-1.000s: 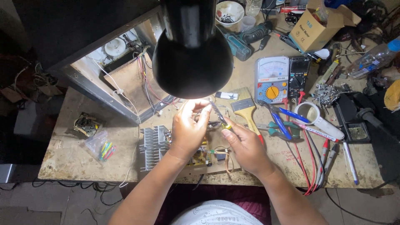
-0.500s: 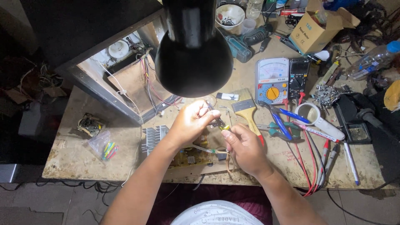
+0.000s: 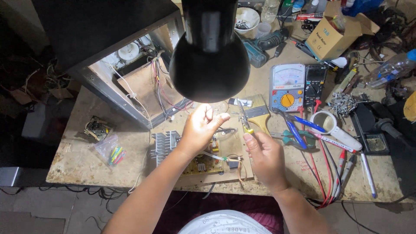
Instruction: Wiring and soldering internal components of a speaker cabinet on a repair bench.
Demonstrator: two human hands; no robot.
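Finned heat sink (image 3: 164, 144) lying on desk (image 3: 73, 162), touching circuit board (image 3: 203, 164) at its right. Left hand (image 3: 200, 128) hovering over board under black lamp (image 3: 209, 56), grip loosely curled (whether pinching anything, cannot tell). Right hand (image 3: 263, 156) just beside, fingers closing around yellow-handled pliers (image 3: 245, 123), tip pointing up. Brush (image 3: 259, 113), two multimeters (image 3: 298, 87) lying further right.

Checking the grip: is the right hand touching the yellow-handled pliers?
Touching. The head view shows the right hand with fingers closed on the handle of the pliers.
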